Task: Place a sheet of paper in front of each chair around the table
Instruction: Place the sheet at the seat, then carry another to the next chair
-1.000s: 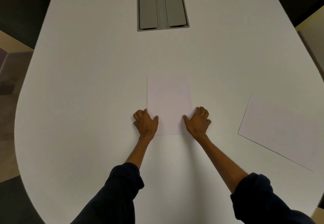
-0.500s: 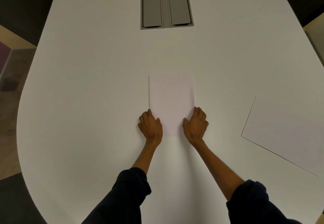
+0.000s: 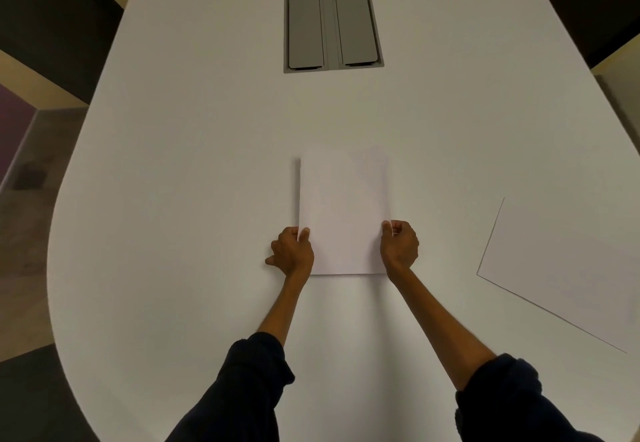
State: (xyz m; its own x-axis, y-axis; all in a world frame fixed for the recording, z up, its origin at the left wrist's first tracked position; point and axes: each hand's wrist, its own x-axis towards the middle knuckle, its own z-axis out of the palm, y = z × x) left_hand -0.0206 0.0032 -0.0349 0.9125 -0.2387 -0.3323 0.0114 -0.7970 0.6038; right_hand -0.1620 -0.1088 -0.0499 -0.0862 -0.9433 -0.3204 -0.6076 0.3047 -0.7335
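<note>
A white stack of paper [image 3: 343, 209] is at the middle of the white table [image 3: 194, 151], its long side pointing away from me. My left hand [image 3: 292, 251] pinches its left edge and my right hand [image 3: 398, 244] pinches its right edge. The paper looks slightly raised off the table, with a shadow along its left side. A single white sheet [image 3: 568, 268] lies flat and slanted at the right, apart from both hands. No chair shows clearly in this view.
A grey hatch [image 3: 333, 29] with two closed lids is set into the table beyond the stack. The table's rounded edge curves along the left and near side. Dark floor and wall areas [image 3: 41, 26] surround the table.
Both hands went from lying flat on the stack's lower corners to pinching its side edges. The paper has come up a little off the table.
</note>
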